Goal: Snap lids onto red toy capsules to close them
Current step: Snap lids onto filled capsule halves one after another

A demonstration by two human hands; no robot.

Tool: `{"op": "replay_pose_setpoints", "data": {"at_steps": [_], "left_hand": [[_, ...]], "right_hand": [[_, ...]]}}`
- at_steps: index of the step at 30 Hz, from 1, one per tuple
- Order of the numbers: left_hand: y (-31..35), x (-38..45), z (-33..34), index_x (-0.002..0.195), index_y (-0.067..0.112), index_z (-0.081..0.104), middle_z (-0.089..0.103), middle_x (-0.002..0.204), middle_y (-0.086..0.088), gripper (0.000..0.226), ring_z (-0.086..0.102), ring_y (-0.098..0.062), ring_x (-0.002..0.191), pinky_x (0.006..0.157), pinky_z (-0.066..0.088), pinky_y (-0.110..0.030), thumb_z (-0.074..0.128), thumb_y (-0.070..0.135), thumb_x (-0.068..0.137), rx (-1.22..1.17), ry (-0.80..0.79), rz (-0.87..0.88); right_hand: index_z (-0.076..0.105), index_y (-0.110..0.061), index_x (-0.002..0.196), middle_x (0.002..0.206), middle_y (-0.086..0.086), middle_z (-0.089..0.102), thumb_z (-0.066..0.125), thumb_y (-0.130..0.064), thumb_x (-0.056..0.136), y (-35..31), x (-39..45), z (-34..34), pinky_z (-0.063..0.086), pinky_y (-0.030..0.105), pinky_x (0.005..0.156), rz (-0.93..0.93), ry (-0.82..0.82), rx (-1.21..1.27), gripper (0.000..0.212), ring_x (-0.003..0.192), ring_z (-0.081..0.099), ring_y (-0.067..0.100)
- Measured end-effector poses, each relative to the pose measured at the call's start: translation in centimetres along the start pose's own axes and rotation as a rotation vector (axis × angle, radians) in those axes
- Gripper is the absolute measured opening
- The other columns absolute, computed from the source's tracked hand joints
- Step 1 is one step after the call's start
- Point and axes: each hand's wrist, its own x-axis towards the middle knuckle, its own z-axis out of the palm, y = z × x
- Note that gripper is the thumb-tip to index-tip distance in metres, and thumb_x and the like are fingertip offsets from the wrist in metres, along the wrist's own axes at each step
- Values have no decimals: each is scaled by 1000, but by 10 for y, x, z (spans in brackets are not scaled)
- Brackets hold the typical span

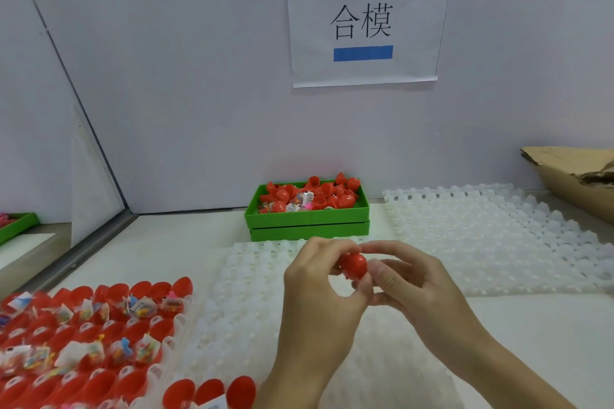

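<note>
Capsule [355, 265], red, is pinched between both hands above a white dimpled tray [232, 309]: left hand [320, 295] and right hand [412, 282] curl fingertips round it. Left of the grip, open red capsule halves [99, 325] hold wrapped toys. Beyond the grip, a green bin [307, 212] holds loose red lids [312, 192]. Farther right lies another white tray [498, 236].

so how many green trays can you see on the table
3. Two green trays are stacked against the back wall: the upper one holds loose red capsule halves and the lower one sits beneath it. A third shows partly at the left edge. More may lie outside the view.
</note>
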Motion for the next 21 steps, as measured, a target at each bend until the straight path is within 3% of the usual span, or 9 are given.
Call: {"op": "replay_pose_setpoints", "data": {"at_steps": [4,8,12,18,21], "left_hand": [[4,0,-1,111,30,66,61,95,14,39,60,-5,91,80,49,-11,81,13,78,19,-6,25],[4,3,-5,100,38,65,65,94,17,40,63,-4,95,81,53,-14,82,11,77,-156,-12,-22],[0,4,-5,97,34,70,64,92,18,30,62,-7,92,80,54,-19,84,17,76,-135,-9,-17],[-2,5,-6,89,29,65,61,85,13,27,61,-4,79,69,48,-10,85,18,76,-58,44,-16],[-1,3,-5,111,23,66,61,97,12,37,59,-3,86,71,46,-9,83,19,78,-16,-3,-61]], "right_hand": [[73,-15,101,92,12,77,68,-18,84,-4,0,7,59,28,75,-1,46,-17,18,89,74,27],[70,-1,104,94,25,73,69,-21,75,-9,3,6,58,32,76,52,70,180,36,86,72,33],[61,6,112,99,29,70,65,-19,81,-9,3,3,60,36,81,147,11,342,40,94,71,37],[67,-4,108,93,21,72,77,-27,80,-7,2,16,57,36,72,180,42,178,37,85,68,29],[68,-4,108,94,19,73,65,-16,92,-6,2,23,56,42,79,182,121,142,20,85,70,26]]}}
